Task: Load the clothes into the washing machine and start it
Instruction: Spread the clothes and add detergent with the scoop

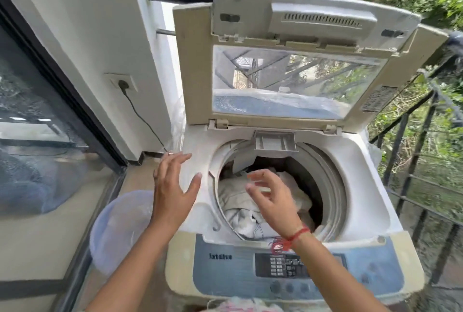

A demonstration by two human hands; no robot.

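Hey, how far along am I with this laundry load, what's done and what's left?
Done: pale clothes lie in the drum of the washing machine, and the plug sits in the wall socket. In hand: nothing; the right hand hovers open over the drum, the left hand over the machine's left edge. Left: the lid stands open and the control panel is untouched, so closing and starting remain.
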